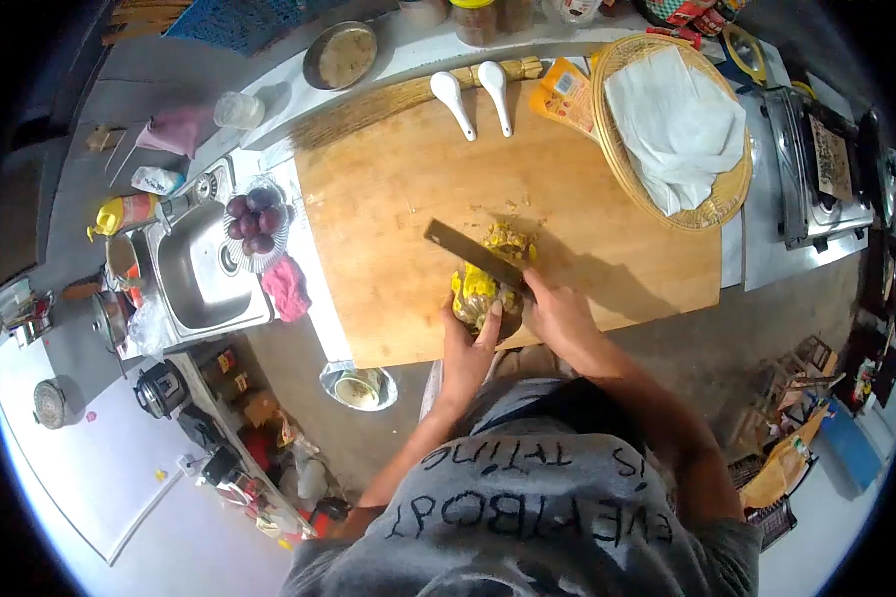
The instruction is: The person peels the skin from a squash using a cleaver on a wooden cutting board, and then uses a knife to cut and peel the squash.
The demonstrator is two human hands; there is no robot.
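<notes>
A kitchen knife (468, 252) with a broad, dark blade slants across the yellow-and-brown vegetable lump (478, 286) near the board's front edge. Its handle is in my right hand (558, 316), whose fingers are closed around it. My left hand (468, 343) grips the near side of the lump, with the thumb on top and fingers at its left. Just beyond the blade, more yellow bits (508, 239) lie on the wooden board (398, 219). How deep the blade sits in the lump, if at all, I cannot tell.
Two white spoons (493, 90) lie at the board's back edge beside an orange packet (564, 97). A cloth-covered woven basket (607, 119) overlaps the back right corner. Left are a bowl of dark round fruit (287, 224) and a sink (194, 289); right, a gas stove (806, 214).
</notes>
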